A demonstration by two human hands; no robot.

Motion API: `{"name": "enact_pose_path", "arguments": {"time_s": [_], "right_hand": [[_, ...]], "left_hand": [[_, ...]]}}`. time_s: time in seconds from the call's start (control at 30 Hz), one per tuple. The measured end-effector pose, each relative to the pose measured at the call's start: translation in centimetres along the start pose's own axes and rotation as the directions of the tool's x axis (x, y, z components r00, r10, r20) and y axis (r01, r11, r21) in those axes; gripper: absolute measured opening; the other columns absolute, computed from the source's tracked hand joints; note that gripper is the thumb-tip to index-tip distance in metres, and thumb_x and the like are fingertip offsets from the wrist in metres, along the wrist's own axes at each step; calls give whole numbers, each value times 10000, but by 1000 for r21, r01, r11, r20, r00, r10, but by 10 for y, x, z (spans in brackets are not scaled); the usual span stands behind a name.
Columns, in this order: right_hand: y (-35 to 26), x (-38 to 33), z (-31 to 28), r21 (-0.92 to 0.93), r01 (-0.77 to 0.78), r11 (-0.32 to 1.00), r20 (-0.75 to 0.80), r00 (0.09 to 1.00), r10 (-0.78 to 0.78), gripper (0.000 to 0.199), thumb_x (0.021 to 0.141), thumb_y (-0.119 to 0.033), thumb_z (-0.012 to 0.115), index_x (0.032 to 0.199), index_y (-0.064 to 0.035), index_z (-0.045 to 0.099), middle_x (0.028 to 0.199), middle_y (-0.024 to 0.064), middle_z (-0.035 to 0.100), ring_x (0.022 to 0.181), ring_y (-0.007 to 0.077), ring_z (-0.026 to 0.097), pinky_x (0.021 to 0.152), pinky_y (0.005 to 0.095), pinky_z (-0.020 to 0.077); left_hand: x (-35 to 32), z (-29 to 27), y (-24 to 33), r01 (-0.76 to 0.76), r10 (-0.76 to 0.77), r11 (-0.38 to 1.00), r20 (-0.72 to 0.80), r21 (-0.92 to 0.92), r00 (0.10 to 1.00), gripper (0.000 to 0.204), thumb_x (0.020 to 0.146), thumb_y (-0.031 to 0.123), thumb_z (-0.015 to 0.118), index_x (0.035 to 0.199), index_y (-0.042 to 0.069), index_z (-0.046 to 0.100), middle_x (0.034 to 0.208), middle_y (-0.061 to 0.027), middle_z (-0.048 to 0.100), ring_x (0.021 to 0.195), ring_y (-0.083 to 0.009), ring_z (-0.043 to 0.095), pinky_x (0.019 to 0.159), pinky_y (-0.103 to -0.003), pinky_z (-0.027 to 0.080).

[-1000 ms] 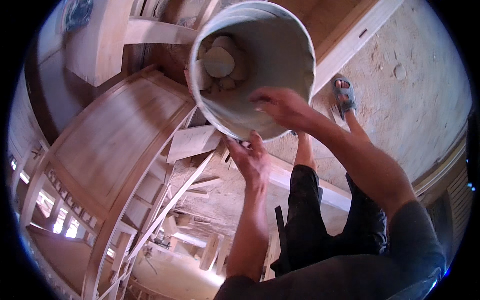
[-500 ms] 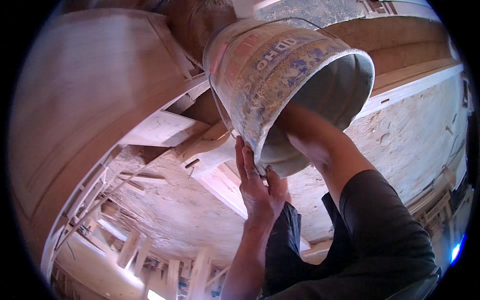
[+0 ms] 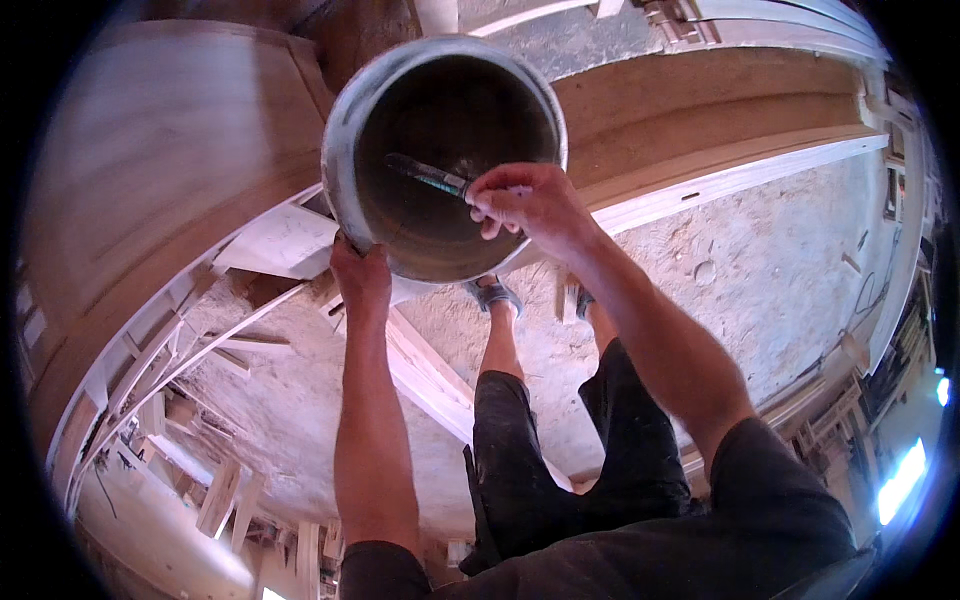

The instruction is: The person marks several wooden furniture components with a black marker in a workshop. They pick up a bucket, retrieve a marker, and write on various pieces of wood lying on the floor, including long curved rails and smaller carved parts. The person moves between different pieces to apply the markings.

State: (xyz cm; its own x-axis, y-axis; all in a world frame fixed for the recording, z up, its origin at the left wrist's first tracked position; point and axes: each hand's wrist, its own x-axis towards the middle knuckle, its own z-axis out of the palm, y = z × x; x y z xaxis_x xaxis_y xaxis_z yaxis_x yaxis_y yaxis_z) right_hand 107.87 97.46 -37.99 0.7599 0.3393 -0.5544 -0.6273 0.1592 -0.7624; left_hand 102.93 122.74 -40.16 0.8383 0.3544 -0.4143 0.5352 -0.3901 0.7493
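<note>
The far tip of the dark slender tool point(image 3: 425, 175) blurs into shadow inside the round grey bucket point(image 3: 345, 150). The left hand point(image 3: 360, 275) covers the bucket's lower rim.

I see no label, sign or screen here. The only container is the round bucket point(image 3: 440, 150) I hold up before me — grey-white at the rim, dark brown inside, its mouth turned toward me so none of its outer wall shows. My left hand point(image 3: 360, 275) grips its lower rim; my right hand point(image 3: 525, 200) reaches over the edge with a dark, slim tool point(image 3: 425, 175) — its tip inside.
</note>
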Motion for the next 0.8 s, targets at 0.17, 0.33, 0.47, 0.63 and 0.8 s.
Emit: {"name": "enact_pose_path", "arguments": {"time_s": [0.17, 0.33, 0.47, 0.63, 0.8], "right_hand": [[-24, -64, -22, 350, -11, 937, -83, 996, 42, 182, 888, -94, 654, 1022, 29, 661, 852, 118, 683, 715, 157, 645, 646, 261, 501], [-1, -109, -43, 654, 17, 756, -98, 993, 63, 183, 931, -121, 613, 1057, 12, 630, 863, 118, 665, 721, 186, 619, 671, 296, 494], [7, -141, -46, 655, 22, 756, -190, 972, 136, 157, 929, -112, 613, 1027, 9, 634, 844, 123, 662, 705, 191, 617, 669, 295, 514], [21, -190, -44, 437, -22, 899, -370, 907, 203, 120, 901, -48, 611, 991, 15, 661, 815, 104, 669, 658, 158, 616, 624, 267, 500], [28, -254, -44, 422, -50, 905, -457, 850, 260, 136, 887, -78, 647, 972, 18, 693, 753, 41, 659, 628, 97, 596, 582, 237, 473]], "left_hand": [[66, -1, 42, -193, 196, 945, 13, 265, 980, 309, 777, 91, 574, 1040, -58, 638, 976, -245, 684, 937, -356, 659, 860, -398, 482], [112, -34, 66, -302, 313, 854, 46, 423, 949, 331, 773, 67, 564, 1086, -23, 620, 1025, -240, 676, 968, -399, 649, 854, -426, 488], [93, -29, 52, -364, 415, 741, 43, 565, 909, 468, 781, 61, 577, 1244, 32, 519, 1188, -254, 608, 1095, -411, 585, 926, -455, 450], [79, -28, 11, -313, 322, 796, 76, 518, 944, 596, 813, 64, 579, 1383, 56, 407, 1331, -241, 517, 1209, -387, 513, 1012, -437, 404], [96, -39, -26, -245, 244, 957, 26, 157, 969, 645, 847, 54, 579, 1454, 68, 362, 1432, -195, 451, 1266, -332, 476, 1071, -389, 374]]}}
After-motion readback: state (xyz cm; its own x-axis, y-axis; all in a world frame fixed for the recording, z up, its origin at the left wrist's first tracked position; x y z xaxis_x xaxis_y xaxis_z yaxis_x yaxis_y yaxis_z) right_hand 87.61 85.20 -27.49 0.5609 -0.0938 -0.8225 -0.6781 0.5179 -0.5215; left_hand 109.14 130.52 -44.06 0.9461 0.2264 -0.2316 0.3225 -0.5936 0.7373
